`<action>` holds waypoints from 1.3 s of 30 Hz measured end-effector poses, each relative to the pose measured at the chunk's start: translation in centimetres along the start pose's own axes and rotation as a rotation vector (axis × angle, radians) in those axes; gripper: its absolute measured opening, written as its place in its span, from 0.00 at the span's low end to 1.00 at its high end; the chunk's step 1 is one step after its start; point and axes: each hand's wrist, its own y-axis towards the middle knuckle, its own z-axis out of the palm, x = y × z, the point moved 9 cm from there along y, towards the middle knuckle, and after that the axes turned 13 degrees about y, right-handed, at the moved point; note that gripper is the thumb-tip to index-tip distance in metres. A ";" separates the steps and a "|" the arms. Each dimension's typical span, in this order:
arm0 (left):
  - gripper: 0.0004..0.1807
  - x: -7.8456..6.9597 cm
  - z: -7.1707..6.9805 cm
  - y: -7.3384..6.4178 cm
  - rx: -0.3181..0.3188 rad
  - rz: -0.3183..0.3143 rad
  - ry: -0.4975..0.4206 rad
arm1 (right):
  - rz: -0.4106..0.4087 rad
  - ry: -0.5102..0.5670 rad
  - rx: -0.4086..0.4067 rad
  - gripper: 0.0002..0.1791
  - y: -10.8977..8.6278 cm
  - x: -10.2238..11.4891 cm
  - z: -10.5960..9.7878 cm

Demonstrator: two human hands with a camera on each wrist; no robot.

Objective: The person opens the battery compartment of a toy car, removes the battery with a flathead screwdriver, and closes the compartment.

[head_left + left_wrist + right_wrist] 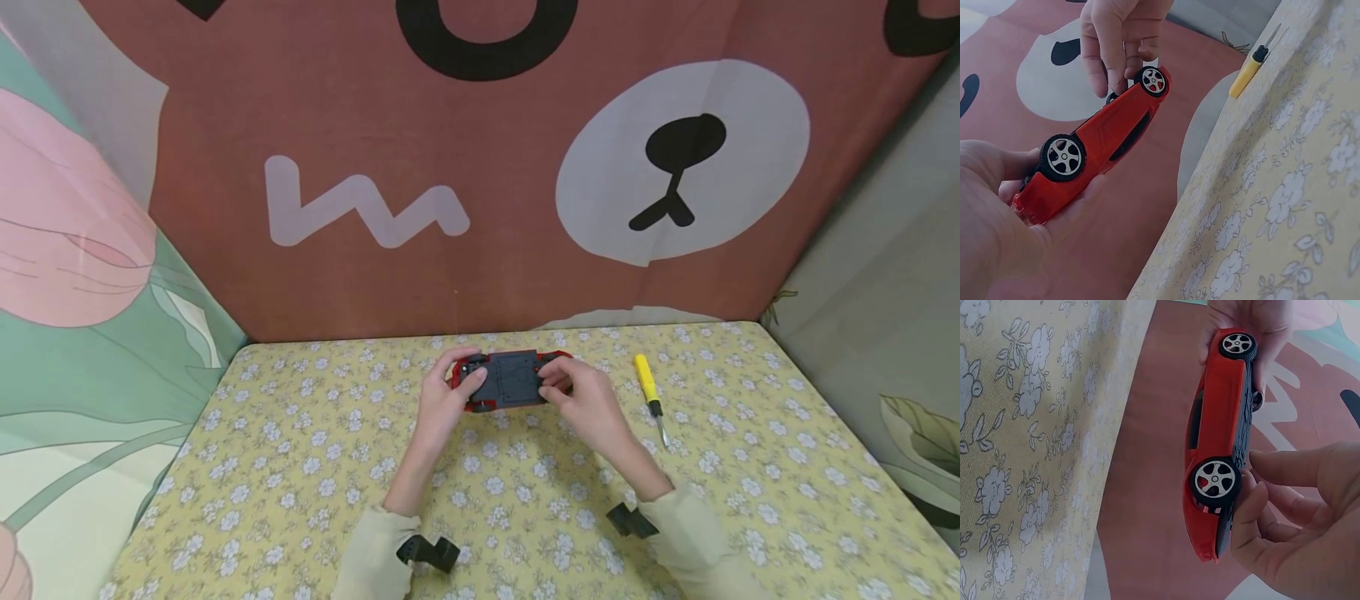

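One bare left hand (444, 392) and one bare right hand (588, 400) show, with two cream sleeves (375, 557), two black brackets (429, 552), one black-bottomed red toy car (516, 380), one yellow-handled metal screwdriver (648, 388) and one yellow flower-printed tabletop (300, 467). Two silver-spoked black wheels (1064, 156) show in each wrist view.

Table (285, 517) with yellow floral cloth (765, 467); yellow-handled screwdriver (649, 390) lying toward right, tip nearward.

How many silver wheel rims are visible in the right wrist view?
2: the upper rim near the left hand, the lower rim near the right hand. The toy car may hide others.
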 end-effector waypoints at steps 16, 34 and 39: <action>0.18 -0.2 0.4 -0.2 0.002 0.006 -0.005 | 0.011 -0.033 -0.072 0.07 -0.3 -0.4 0.1; 0.19 0.0 0.8 -0.3 0.005 -0.004 -0.034 | 0.056 -0.021 -0.079 0.05 -0.2 -0.7 -0.1; 0.18 0.1 0.8 -0.2 0.004 -0.010 -0.050 | 0.082 0.043 -0.061 0.04 -0.2 -0.9 -0.2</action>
